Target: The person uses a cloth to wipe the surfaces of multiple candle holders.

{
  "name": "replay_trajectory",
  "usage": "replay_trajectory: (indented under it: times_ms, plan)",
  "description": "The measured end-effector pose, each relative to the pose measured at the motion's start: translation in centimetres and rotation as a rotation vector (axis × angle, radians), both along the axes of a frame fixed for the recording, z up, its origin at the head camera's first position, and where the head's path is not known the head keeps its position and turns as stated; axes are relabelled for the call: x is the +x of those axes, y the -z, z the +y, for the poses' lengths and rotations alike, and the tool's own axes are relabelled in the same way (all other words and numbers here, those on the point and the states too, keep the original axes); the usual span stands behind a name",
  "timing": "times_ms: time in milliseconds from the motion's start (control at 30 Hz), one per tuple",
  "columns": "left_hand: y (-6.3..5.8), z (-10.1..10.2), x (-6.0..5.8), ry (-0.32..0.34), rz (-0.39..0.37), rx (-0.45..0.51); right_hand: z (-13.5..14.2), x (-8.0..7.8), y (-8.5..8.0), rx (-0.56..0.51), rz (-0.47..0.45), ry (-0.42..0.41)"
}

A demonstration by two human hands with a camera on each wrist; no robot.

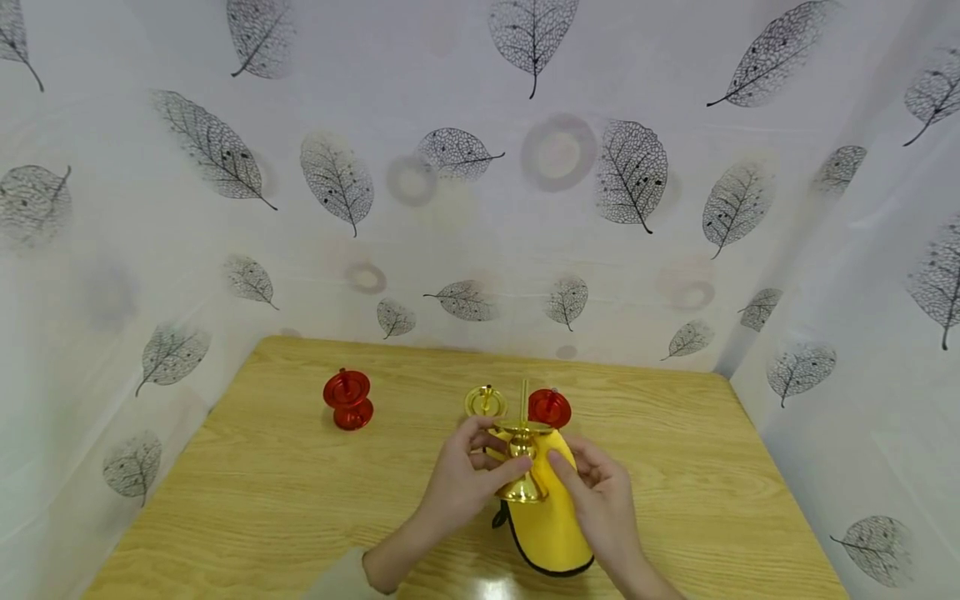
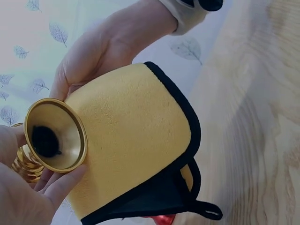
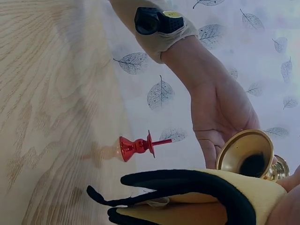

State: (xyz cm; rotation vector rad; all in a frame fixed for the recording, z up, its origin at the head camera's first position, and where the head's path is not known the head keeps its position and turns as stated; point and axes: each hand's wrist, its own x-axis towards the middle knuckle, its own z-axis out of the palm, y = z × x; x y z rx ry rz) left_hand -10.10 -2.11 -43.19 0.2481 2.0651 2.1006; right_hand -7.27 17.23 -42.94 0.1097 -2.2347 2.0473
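Note:
In the head view, my left hand [image 1: 461, 479] grips a shiny gold candle holder [image 1: 522, 488] round its stem, upright, its thin spike pointing up. My right hand [image 1: 607, 504] holds a yellow cloth [image 1: 555, 533] with black edging against the candle holder's right side, the thumb in front. The left wrist view shows the hollow underside [image 2: 58, 133] of the candle holder's base, with a dark disc inside. A black loop [image 2: 208, 209] sticks out from a corner of the cloth. Its layers stand apart in the right wrist view, with black trim [image 3: 187, 178] along the edges.
On the wooden table [image 1: 690, 467], a red candle holder [image 1: 351, 404] stands at the back left. Just beyond my hands are a second gold candle holder [image 1: 484, 403] and another red one [image 1: 550, 408]. Leaf-printed white sheeting [image 1: 465, 225] surrounds the table's back and sides.

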Motion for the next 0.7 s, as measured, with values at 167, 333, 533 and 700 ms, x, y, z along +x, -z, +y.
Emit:
replay_trajectory:
  times_ms: [167,333,533,700]
  plan:
    - [-0.03,0.14,0.12,-0.022,0.032,-0.045,-0.21,0.09,-0.35,0.074,0.047,0.054]
    - [-0.09,0.34,0.18,-0.059,0.093,-0.101,-0.62,0.34,-0.59,0.138,0.134,0.106]
    - [-0.30,0.51,0.17,-0.093,0.146,-0.153,-0.95,0.74,-0.71,0.164,0.268,0.126]
    - [-0.31,0.55,0.11,-0.086,0.118,-0.116,-0.99,0.96,-0.97,0.161,0.295,0.158]
